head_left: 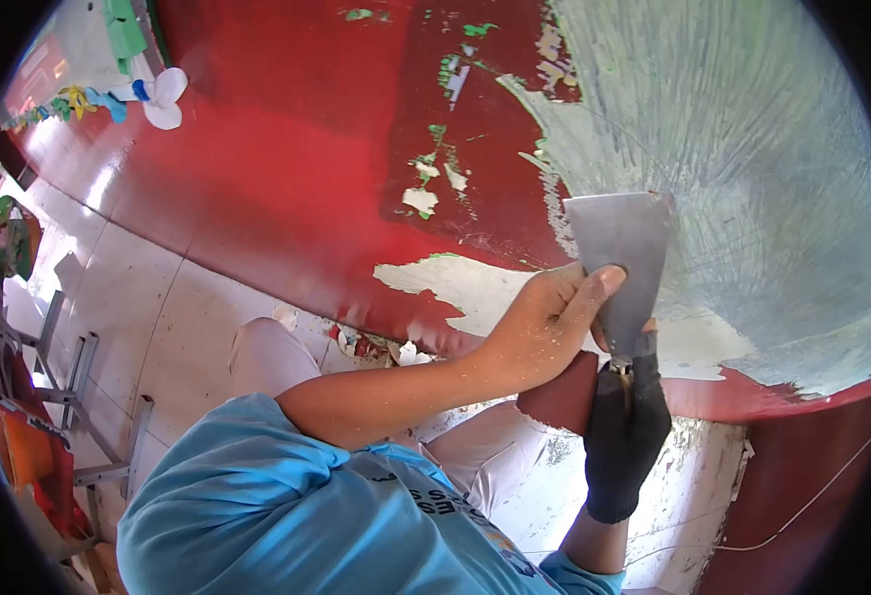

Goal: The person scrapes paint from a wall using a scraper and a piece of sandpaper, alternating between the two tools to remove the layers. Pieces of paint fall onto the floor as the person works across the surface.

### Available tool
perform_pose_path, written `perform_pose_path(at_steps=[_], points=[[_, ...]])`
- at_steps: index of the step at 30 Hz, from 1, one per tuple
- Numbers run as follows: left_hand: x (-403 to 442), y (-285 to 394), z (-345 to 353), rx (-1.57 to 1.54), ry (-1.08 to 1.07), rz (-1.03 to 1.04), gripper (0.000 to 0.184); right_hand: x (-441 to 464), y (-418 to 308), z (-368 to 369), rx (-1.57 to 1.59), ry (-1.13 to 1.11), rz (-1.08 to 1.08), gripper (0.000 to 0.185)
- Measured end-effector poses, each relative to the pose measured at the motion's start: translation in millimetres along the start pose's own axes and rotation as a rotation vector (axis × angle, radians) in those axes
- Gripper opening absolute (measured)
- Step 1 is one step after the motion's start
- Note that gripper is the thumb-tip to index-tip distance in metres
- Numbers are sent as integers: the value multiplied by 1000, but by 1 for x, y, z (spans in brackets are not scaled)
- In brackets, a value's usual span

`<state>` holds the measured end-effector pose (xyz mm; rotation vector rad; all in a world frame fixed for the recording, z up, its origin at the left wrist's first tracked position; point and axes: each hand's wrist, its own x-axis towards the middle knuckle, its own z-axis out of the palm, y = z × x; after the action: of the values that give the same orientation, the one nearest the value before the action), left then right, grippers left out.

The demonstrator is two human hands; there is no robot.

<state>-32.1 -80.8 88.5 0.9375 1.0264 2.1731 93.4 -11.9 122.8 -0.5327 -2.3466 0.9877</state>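
A scraper with a broad grey blade (626,238) points up in front of a wall of red paint (307,129) and bare grey-white patches. My right hand (626,431), in a black glove, is closed around its handle. My bare left hand (555,322) pinches the blade from the left side, thumb on its face and the other fingers partly hidden. A dark red piece (562,392) shows between my two hands; what holds it cannot be made out. Specks of dust lie on my left hand and forearm.
Metal ladder-like frames (83,382) stand at the left on the tiled floor (143,327), near an orange object (27,448). Paint flakes (408,352) lie below the wall. A thin cable (822,491) runs at lower right. Paper decorations (165,97) hang at upper left.
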Motion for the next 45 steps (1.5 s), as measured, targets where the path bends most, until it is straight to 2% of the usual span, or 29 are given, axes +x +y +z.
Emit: perform_pose_path(at_steps=[2, 3, 4, 6, 8, 11, 13, 14, 16, 17, 20, 21, 25, 27, 28, 30, 31, 32, 34, 35, 38, 41, 44, 45], points=[[2, -5, 2, -121, 93, 2, 38, 4, 11, 2, -112, -21, -164, 49], [2, -7, 5, -158, 123, 7, 39, 3, 13, 3, -93, -17, -175, 46], [2, -12, 7, -161, 124, 2, 39, 2, 15, 0, -94, -19, -170, 46], [0, -19, 7, -123, 103, -40, 41, -1, 19, -3, -81, -64, 4, 44], [-5, -6, 9, -50, 150, -91, 41, -4, 27, -1, -92, -36, -68, 45], [-1, -4, 5, -38, 94, -120, 41, -4, 27, 3, -38, -12, 82, 43], [-2, -12, 6, 29, 216, -84, 41, 0, 29, 10, -79, 28, -168, 44], [-2, -13, 6, 33, 209, -97, 41, -1, 29, 11, -75, 35, -154, 44], [-2, -16, 5, -43, 201, -42, 41, -2, 27, 12, 71, -43, 56, 45], [-2, -20, 4, -16, 172, -14, 45, -2, 35, 15, 8, -18, -91, 47], [-7, -21, 4, 118, 152, -83, 47, -9, 51, 12, 48, -55, -63, 42], [-10, -17, 3, 150, 172, -113, 48, -11, 50, 11, 42, -74, 12, 41], [-7, -18, 2, 217, 147, -92, 48, -6, 44, 15, 87, 5, -5, 47], [-9, -27, 4, 188, 239, -85, 45, -5, 48, 17, 46, 23, -119, 47], [-8, -33, 7, 191, 231, -92, 45, -6, 52, 16, 49, 30, -111, 47], [-7, -42, 11, 79, 310, 19, 42, -6, 61, 16, 77, -17, -146, 44], [-8, -39, 11, 89, 263, -32, 40, -4, 64, 19, 89, 43, -218, 36], [-7, -41, 9, 100, 265, -27, 40, -5, 64, 20, 100, 43, -224, 36], [-5, -44, 8, 89, 221, -9, 40, -10, 65, 17, 196, 2, 43, 29], [-8, -27, 4, 270, 185, -141, 42, -8, 65, 18, 197, 6, 40, 29], [-7, -38, 9, 224, 251, -33, 44, -5, 71, 20, 97, 44, -172, 31], [-7, -53, 16, 55, 295, -22, 44, -8, 80, 17, 72, -9, -133, 32], [-4, -44, 9, 120, 288, 13, 43, -5, 72, 25, 47, 12, -88, 29], [-10, -31, -1, 207, 225, -108, 42, 1, 69, 26, 31, -14, -167, 30]])
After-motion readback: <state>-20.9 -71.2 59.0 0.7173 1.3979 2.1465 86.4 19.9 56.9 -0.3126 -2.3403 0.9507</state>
